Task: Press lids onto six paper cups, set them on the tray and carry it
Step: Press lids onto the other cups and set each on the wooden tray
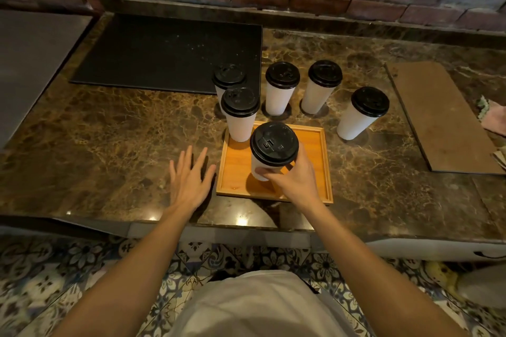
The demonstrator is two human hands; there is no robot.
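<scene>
While the right hand (294, 183) grips a lidded cup (273, 150) by its lower wall over the tray (315, 172), fingers curled round it, the left hand (189, 178) is spread, fingers straight, low over the surface (109, 145) just beside the tray's left rim. Whether the held cup touches the tray: cannot tell. Second cup (241, 117) stands in the tray's far left corner. Four more, all lidded, off the tray: mat cup (228, 79) on the corner of the black mat (164, 55); middle cup (282, 87); right-middle cup (323, 85); far-right cup (361, 112).
</scene>
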